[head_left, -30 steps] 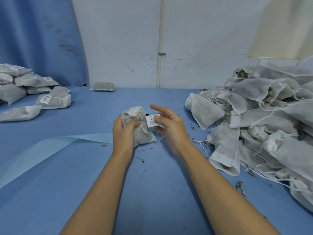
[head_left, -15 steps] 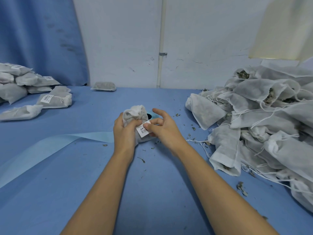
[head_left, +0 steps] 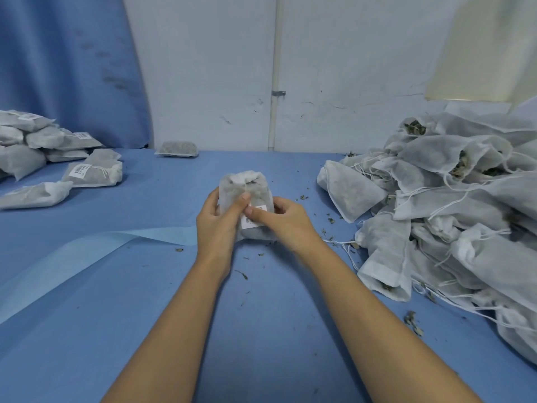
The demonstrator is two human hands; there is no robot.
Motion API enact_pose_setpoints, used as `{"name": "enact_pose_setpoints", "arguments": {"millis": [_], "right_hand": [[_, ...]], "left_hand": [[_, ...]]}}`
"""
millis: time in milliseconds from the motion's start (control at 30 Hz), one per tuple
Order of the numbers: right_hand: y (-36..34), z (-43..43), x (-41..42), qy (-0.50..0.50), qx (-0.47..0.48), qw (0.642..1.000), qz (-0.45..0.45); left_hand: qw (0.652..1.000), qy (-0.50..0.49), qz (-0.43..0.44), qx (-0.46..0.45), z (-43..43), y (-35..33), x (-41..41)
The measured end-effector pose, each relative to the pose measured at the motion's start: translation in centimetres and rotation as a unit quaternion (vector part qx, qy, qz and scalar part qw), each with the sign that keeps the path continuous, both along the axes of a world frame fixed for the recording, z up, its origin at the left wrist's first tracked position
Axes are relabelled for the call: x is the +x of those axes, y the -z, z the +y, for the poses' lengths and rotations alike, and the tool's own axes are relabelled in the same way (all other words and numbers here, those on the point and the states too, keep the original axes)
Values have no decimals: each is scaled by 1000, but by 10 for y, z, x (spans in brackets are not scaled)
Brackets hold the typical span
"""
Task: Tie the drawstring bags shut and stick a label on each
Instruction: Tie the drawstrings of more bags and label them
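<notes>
1. Item in hand: one drawstring bag (head_left: 247,186) of white fabric. It is held upright between both hands just over the tabletop (head_left: 261,330). Its gathered mouth is uppermost, above the fingertips, and is drawn closed.
2. The left hand (head_left: 216,219) grips the bag's left side. Its fingers (head_left: 242,200) are curled round the fabric, and the thumb lies across the front with its tip just below the gathered mouth.
3. The right hand (head_left: 286,221) holds the bag's right side. The thumb is pressed flat on the label (head_left: 252,221); the other fingers curl behind the bag and are mostly hidden.
4. The label is white with dark print and sits on the lower front of the bag, directly under the right thumb. Its lower edge shows below that thumb. I cannot tell whether it is stuck down all over.
5. A pile of untied bags (head_left: 450,205) lies well apart to the right of the right-hand fingers. Loose cords trail from it, and dried green matter shows in several open mouths.
6. Labelled bags (head_left: 93,173) lie flat and stacked, well apart to the left of the left-hand fingers.
7. A single bag (head_left: 177,148) lies beyond the fingers, at the wall.
8. A pale blue strip (head_left: 87,251) runs leftward from behind the left wrist.
9. Herb crumbs (head_left: 241,274) are scattered below the wrists.
</notes>
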State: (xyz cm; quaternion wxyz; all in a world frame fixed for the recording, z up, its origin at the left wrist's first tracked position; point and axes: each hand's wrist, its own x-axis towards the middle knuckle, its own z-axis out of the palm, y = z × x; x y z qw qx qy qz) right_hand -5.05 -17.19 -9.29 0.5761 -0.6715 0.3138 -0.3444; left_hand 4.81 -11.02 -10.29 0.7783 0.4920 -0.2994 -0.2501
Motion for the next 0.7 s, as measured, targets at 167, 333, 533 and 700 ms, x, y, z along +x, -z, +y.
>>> {"name": "enact_pose_setpoints", "arguments": {"millis": [167,333,533,700], "right_hand": [[-5,2,-1,15,72,991,-112],[-3,2,3,67,70,987,-131],[0,2,3,54,86,984,-144],[3,2,5,67,89,983,-146]], "left_hand": [[998,47,28,10,-3,1,-3],[996,71,42,45,-3,2,-8],[989,110,94,24,-1,3,-1],[991,107,78,34,-2,3,-1]]}}
